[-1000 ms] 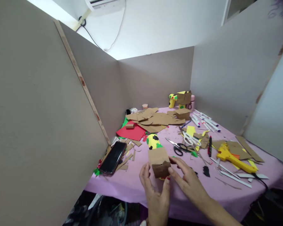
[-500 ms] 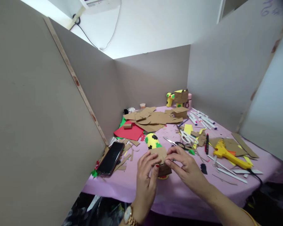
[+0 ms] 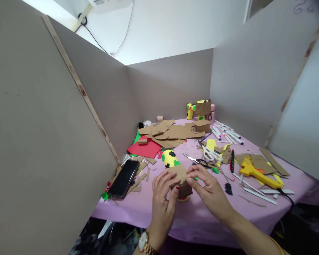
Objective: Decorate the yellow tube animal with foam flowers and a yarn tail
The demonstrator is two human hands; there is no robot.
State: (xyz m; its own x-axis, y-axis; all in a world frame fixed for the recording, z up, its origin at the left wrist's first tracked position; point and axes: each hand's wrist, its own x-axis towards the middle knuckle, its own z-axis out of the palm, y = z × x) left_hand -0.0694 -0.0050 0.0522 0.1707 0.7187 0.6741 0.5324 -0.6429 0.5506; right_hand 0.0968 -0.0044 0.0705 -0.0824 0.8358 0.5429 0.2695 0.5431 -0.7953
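Head view: both hands meet at the middle of the near edge of the worktop (image 3: 202, 219). Left hand (image 3: 162, 198): grip closed, thumb and fingertips pinching the left side of a brown cardboard piece (image 3: 179, 177). Right hand (image 3: 210, 187): grip likewise closed, fingertips pressed on the piece's upper right edge. Cardboard piece sits over the near end of a yellow tube (image 3: 169, 158) with black and green patches. The tube lies on the worktop, pointing toward the far edge. Wristwatch (image 3: 143, 243) on the left wrist. Black phone (image 3: 123, 178) lies near the left edge, well apart from the hands. Black-handled scissors (image 3: 200, 162) just beyond the right hand. Yellow glue gun (image 3: 255, 173) toward the right edge. Cardboard scraps (image 3: 172, 132) heaped near the far edge, red paper (image 3: 145, 148) beside them.
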